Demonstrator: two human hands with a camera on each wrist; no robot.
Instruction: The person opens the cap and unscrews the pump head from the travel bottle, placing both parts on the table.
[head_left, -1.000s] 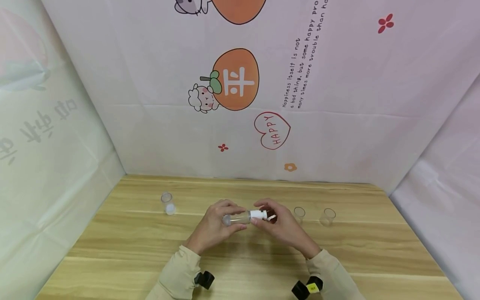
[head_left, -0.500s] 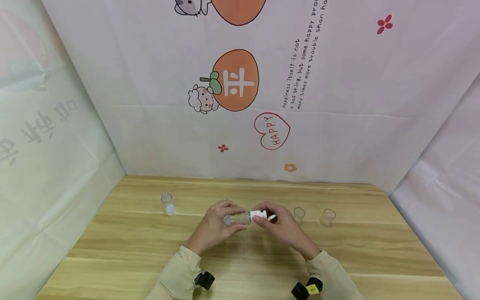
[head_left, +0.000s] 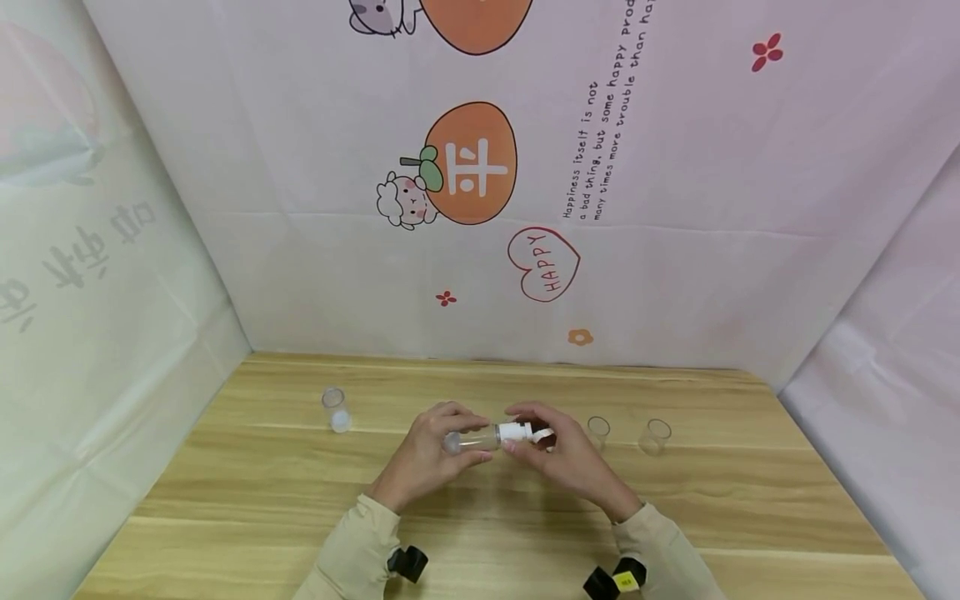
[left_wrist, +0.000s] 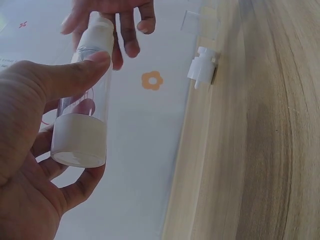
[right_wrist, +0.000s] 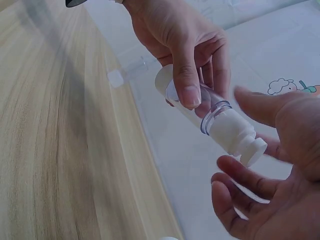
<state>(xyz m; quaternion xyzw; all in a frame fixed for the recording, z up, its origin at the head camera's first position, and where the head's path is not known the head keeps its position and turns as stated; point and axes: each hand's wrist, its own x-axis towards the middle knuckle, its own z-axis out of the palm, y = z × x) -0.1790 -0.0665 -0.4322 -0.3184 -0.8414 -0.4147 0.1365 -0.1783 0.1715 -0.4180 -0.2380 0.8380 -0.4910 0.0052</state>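
A clear bottle (head_left: 477, 439) with a white base and a white pump top (right_wrist: 232, 132) is held sideways above the table. My left hand (head_left: 432, 443) grips its body, the thumb (left_wrist: 82, 75) laid along one side and fingertips round the other. My right hand (head_left: 558, 446) is cupped about the pump top. In the right wrist view its thumb (right_wrist: 257, 106) and fingers (right_wrist: 242, 182) are spread, with gaps between them and the pump. A clear rim (right_wrist: 210, 120) shows where the bottle meets the white top.
Another clear bottle (head_left: 333, 398) with a white end is at the left of the wooden table (head_left: 300, 500). Two clear cups (head_left: 656, 435) are on the right. A loose white pump (left_wrist: 202, 67) is on the table in the left wrist view. Cloth walls (head_left: 675, 250) border the table.
My right thumb moves forward over the pump top, then back toward its lower edge. The pump's nozzle end now shows at a different angle. My left hand stays nearly still with the bottle.
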